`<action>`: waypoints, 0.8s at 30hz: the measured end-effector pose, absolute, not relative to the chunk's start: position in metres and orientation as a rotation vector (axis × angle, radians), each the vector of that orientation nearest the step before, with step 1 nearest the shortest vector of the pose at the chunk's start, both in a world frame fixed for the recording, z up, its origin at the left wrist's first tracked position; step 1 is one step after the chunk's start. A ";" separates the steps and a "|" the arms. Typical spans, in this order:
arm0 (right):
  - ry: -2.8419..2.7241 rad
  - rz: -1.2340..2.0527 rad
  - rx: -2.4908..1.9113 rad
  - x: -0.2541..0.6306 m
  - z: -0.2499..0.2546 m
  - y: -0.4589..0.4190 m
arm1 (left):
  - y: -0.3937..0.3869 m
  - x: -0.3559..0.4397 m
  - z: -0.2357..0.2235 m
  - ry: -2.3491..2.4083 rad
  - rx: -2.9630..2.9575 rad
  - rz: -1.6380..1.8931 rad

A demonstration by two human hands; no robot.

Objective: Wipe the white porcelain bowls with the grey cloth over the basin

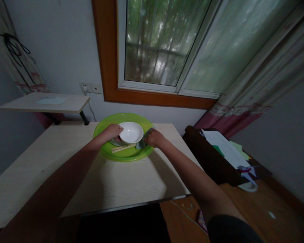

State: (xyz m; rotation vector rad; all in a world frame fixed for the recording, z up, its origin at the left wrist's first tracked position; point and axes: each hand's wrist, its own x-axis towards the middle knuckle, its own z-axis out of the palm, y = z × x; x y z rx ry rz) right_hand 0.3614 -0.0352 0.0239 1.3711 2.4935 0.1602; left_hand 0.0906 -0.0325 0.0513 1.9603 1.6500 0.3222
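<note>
Left hand (113, 131): here it is, pinching the left rim of the white bowl (132, 132).
Right hand (155, 138): closed on a grey-green cloth (141, 144), just beside the bowl's right side.
Green basin (128, 157): sitting at the far edge of the table (131, 189), towards the far right corner, with the bowl inside.
Chopsticks (121, 148): lying in the basin, on the near side of the bowl.
Plate (116, 142): peeking out at the bowl's lower left.

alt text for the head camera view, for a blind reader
Two bare hands work over a green basin on a table: the left hand grips a white bowl, the right hand a grey-green cloth. Chopsticks lie in the basin; behind is a window.
</note>
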 end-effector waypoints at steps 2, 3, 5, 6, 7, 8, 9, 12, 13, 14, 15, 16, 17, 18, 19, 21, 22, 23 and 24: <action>2.490 0.150 1.385 0.361 0.025 -0.036 | -0.026 0.092 0.057 1.702 1.864 0.369; 2.485 0.148 1.385 0.361 0.026 -0.036 | -0.022 0.092 0.058 1.739 1.799 0.379; 2.473 0.150 1.378 0.360 0.029 -0.038 | -0.013 0.091 0.054 1.783 1.709 0.388; 2.469 0.157 1.373 0.360 0.030 -0.039 | -0.008 0.090 0.051 1.789 1.707 0.367; 2.467 0.165 1.367 0.360 0.030 -0.040 | -0.003 0.088 0.048 1.789 1.729 0.337; 2.466 0.179 1.363 0.359 0.030 -0.041 | 0.001 0.086 0.044 1.790 1.741 0.325; 2.466 0.197 1.361 0.359 0.030 -0.041 | 0.006 0.084 0.039 1.797 1.748 0.320; 2.464 0.261 1.349 0.360 0.027 -0.041 | 0.018 0.080 0.028 1.814 1.767 0.310; 2.465 0.276 1.346 0.360 0.025 -0.040 | 0.022 0.079 0.026 1.816 1.775 0.305; 2.470 0.285 1.347 0.360 0.024 -0.040 | 0.025 0.078 0.023 1.827 1.783 0.295; 2.476 0.285 1.350 0.361 0.022 -0.039 | 0.028 0.077 0.021 1.841 1.798 0.286; 2.481 0.284 1.359 0.361 0.021 -0.038 | 0.030 0.076 0.019 1.857 1.819 0.272; 2.486 0.283 1.366 0.361 0.020 -0.038 | 0.032 0.075 0.018 1.868 1.836 0.263; 2.490 0.282 1.368 0.362 0.020 -0.037 | 0.034 0.074 0.016 1.873 1.852 0.256; 2.492 0.283 1.369 0.362 0.019 -0.037 | 0.036 0.073 0.015 1.878 1.860 0.250; 2.491 0.280 1.371 0.362 0.019 -0.036 | 0.038 0.071 0.013 1.885 1.860 0.245; 2.492 0.276 1.372 0.362 0.019 -0.036 | 0.039 0.070 0.011 1.892 1.864 0.242; 2.494 0.272 1.370 0.362 0.019 -0.036 | 0.039 0.068 0.010 1.897 1.873 0.241; 2.496 0.268 1.368 0.362 0.019 -0.036 | 0.039 0.067 0.009 1.889 1.889 0.241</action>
